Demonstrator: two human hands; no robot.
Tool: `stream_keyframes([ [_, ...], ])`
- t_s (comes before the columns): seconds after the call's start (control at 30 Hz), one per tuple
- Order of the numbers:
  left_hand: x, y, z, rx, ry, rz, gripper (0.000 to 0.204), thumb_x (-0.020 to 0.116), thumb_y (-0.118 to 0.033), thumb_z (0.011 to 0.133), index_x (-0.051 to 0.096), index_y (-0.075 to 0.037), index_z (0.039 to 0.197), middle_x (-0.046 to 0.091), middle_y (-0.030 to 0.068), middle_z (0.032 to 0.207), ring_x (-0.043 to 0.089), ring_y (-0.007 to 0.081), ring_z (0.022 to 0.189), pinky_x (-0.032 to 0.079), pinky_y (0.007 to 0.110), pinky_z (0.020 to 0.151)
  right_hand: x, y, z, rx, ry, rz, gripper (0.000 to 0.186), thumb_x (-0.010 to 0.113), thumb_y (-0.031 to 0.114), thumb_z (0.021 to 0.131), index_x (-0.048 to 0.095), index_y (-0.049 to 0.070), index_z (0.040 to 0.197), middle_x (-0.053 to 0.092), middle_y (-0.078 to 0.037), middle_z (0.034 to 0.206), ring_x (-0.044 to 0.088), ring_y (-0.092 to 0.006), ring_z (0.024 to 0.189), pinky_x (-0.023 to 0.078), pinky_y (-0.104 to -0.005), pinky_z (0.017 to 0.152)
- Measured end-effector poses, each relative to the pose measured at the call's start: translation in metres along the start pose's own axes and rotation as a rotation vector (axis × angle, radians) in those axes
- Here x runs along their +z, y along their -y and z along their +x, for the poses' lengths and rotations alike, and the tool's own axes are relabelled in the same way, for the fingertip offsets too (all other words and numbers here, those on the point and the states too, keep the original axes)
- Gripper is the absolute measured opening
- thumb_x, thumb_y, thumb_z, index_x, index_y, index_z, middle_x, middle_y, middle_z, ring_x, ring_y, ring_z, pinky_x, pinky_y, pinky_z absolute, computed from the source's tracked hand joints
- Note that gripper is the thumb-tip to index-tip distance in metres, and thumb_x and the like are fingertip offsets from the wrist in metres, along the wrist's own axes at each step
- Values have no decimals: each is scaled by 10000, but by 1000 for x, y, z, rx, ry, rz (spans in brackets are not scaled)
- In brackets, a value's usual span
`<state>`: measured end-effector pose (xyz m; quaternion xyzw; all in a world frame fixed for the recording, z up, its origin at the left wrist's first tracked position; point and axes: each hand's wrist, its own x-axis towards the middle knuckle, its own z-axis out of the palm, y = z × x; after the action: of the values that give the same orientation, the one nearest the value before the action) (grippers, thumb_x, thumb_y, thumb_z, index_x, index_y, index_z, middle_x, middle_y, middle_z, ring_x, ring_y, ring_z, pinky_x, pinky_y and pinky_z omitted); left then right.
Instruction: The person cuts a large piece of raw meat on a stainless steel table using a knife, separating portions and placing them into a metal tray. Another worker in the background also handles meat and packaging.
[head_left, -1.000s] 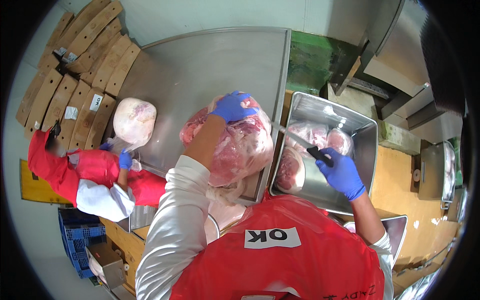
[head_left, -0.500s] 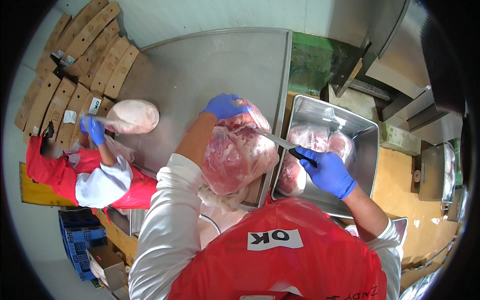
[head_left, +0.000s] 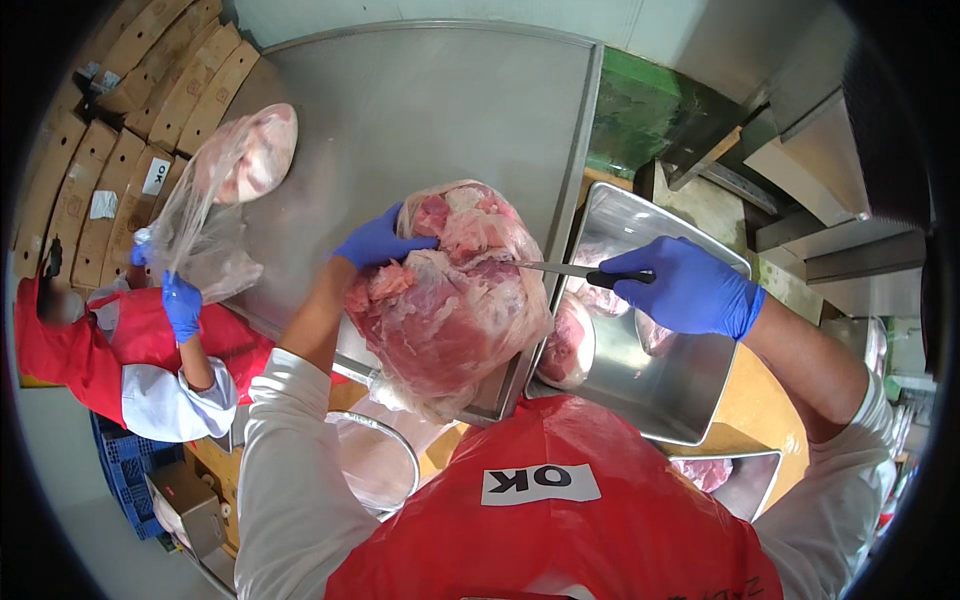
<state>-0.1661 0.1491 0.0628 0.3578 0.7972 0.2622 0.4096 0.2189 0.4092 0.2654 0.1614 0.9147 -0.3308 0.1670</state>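
Observation:
A large cut of raw meat [head_left: 445, 325], loosely wrapped in clear plastic film, rests near the front right corner of the steel table [head_left: 420, 110]. My left hand [head_left: 385, 238], in a blue glove, grips the upper left side of this meat, with a loose flap of flesh beneath it. My right hand [head_left: 690, 290], also blue-gloved, is closed around the black handle of a knife [head_left: 555, 267]. The blade points left, and its tip touches the meat's right side near a cut seam. Part of the handle is hidden in my fingers.
A steel tub [head_left: 690, 400] with several meat pieces [head_left: 567, 345] stands right of the table. At left, a co-worker [head_left: 165, 390] handles plastic film [head_left: 205, 235] around another meat piece [head_left: 265, 150]. Brown cartons [head_left: 85, 215] are stacked behind. A metal hoop [head_left: 413, 465] holds a bag.
My left hand has shifted from the meat's top to its left side. My right hand and the knife have moved up and right. The co-worker's meat has moved away, with film stretched out.

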Motion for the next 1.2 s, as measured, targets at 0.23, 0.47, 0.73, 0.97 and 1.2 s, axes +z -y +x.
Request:
stream_keyframes([
  [0.23, 7, -12, -21, -37, -162, -30, 1049, 879, -638, 768, 503, -74, 1568, 709, 169, 1373, 721, 286, 1183, 549, 401, 1027, -26, 0, 42, -125, 82, -61, 341, 658, 249, 975, 782, 87, 1247, 745, -201, 826, 714, -292, 687, 568, -386, 679],
  [0.47, 13, -12, -35, -150, -315, 107, 1091, 798, -775, 731, 546, -72, 1526, 716, 223, 1339, 699, 386, 1228, 531, 454, 1063, 62, -35, 17, 4, -61, 71, 460, 650, 342, 1044, 632, 245, 1494, 731, -249, 899, 728, -396, 685, 577, -474, 672],
  [0.73, 24, -5, -35, -216, -407, 146, 1075, 756, -778, 775, 510, -75, 1551, 714, 231, 1340, 693, 386, 1246, 516, 475, 1073, 305, -96, 61, -152, -590, 505, 569, 695, 141, 1010, 545, 92, 1556, 745, -215, 1248, 759, -326, 1082, 588, -394, 930],
  [0.97, 22, 2, -38, -246, -384, 165, 1004, 739, -737, 839, 495, -101, 1576, 661, 218, 1447, 635, 392, 1339, 475, 458, 1128, 323, -86, 69, -93, -632, 551, 560, 717, 114, 994, 573, 86, 1535, 732, -209, 1291, 742, -325, 1117, 573, -393, 967],
  [1.2, 25, 11, -36, -148, -416, 80, 1087, 760, -808, 754, 539, -85, 1535, 696, 215, 1392, 669, 379, 1289, 507, 454, 1104, 181, -80, -33, -12, -509, 337, 475, 778, 105, 946, 719, 180, 1412, 742, -162, 872, 693, -199, 714, 567, -365, 727],
])
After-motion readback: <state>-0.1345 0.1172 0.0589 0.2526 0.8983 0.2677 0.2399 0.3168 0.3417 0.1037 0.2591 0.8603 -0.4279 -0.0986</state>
